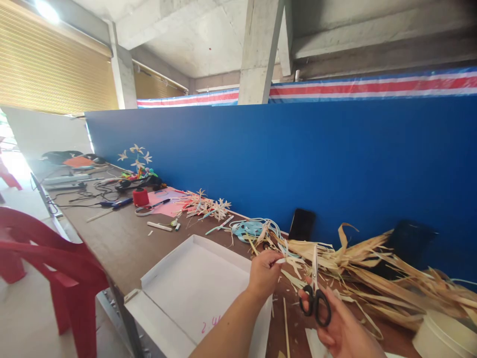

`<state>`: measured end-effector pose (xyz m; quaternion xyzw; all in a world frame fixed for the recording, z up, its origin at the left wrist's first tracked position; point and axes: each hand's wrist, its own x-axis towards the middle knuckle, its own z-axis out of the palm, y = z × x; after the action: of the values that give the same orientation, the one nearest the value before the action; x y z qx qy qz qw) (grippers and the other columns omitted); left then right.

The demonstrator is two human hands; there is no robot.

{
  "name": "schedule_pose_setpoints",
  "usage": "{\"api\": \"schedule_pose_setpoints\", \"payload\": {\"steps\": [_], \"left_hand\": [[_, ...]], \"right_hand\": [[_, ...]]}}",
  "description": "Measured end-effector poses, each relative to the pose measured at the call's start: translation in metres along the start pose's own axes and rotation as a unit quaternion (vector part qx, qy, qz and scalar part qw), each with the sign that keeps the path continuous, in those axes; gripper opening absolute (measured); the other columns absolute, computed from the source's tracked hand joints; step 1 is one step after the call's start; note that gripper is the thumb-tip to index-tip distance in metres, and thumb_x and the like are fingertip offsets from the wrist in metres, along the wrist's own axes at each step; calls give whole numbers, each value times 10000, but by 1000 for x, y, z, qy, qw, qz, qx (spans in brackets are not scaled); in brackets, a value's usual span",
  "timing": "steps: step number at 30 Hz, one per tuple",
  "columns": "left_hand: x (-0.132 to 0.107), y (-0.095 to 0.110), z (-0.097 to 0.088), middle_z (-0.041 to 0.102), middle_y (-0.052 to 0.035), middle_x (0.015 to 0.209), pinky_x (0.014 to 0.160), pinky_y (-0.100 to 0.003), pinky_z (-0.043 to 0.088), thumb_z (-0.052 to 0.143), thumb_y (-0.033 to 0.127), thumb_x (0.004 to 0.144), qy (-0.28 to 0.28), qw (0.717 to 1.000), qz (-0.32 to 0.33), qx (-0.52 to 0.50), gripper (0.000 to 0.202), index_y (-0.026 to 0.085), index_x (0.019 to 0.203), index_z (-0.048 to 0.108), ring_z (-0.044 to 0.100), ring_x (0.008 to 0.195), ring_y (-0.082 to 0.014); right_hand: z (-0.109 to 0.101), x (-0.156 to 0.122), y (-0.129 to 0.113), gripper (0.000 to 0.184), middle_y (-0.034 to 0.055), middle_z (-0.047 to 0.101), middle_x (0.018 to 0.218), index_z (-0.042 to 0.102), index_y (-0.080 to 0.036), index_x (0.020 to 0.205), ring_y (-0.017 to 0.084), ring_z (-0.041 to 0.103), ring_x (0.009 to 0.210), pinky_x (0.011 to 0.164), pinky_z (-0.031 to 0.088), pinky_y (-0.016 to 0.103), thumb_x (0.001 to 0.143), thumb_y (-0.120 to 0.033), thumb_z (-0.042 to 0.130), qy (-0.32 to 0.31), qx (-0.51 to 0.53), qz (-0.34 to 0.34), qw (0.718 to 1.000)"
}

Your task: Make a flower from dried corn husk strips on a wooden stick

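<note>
My left hand point(265, 271) is closed in a pinch on a pale strip point(282, 260), which looks like a piece of dried husk. Its far end lies against other husk pieces, so where it stops is hard to see. My right hand point(337, 318) grips a pair of scissors point(315, 283) by the black handles, blades pointing up and away from me. The blades look closed or nearly so, a little to the right of the strip and apart from it. Beyond both hands spreads a heap of dried husk strips point(346, 263), with small trimmings on the brown table.
An open white box point(194, 283) lies left of my left hand. A phone point(301, 224) leans on the blue partition point(223, 149). Farther left are blue cord point(248, 229), husk flowers point(212, 204) and red thread point(140, 197). A pale tub point(443, 333) stands at right; red chairs point(52, 263) at left.
</note>
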<state>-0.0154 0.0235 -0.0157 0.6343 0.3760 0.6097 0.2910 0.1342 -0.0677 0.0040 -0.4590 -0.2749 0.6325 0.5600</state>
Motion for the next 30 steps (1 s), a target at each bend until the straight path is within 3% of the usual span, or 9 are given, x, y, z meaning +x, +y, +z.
{"api": "schedule_pose_setpoints", "payload": {"steps": [6,11,14,20,26,30], "left_hand": [[4,-2,-2,653,-15,792,724,-214,456,531,76,673,-6,1000,-20,-22,197,177,742,685,576,739,-130],[7,-7,-1,634,-5,743,653,-199,455,534,87,667,2,998,-35,-50,172,166,716,678,574,683,-117],[7,-9,-2,633,-6,755,601,-197,456,523,104,682,-3,997,-51,-61,172,164,736,675,566,625,-107],[4,-7,-3,649,-18,785,657,-217,472,520,76,676,-21,998,-51,5,212,178,762,684,583,704,-132],[3,-5,-5,658,-4,795,732,-214,445,491,-3,652,-34,999,24,27,301,197,763,687,577,763,-125],[1,-1,-5,660,-8,784,751,-213,429,519,22,678,-66,996,58,7,250,194,746,688,573,772,-124]], "right_hand": [[-5,-8,0,468,83,670,1000,600,-201,1047,198,614,831,346,346,178,592,-233,704,-40,32,6,999],[3,-16,-1,260,24,674,851,636,-231,939,115,594,692,438,424,166,685,-206,682,-75,100,-13,992],[6,-16,-2,323,-11,655,743,628,-252,950,84,573,597,396,410,136,647,-194,724,-48,95,-23,994],[9,-17,-3,569,25,667,901,568,-246,1086,144,636,760,491,482,151,560,-220,783,15,-36,-15,999],[4,-7,2,469,-48,601,675,582,-246,1033,65,541,581,413,362,107,604,-335,750,67,-74,-93,991],[0,-1,2,497,-33,621,722,577,-243,1034,78,527,599,409,329,125,580,-310,767,101,-64,-128,985]]}}
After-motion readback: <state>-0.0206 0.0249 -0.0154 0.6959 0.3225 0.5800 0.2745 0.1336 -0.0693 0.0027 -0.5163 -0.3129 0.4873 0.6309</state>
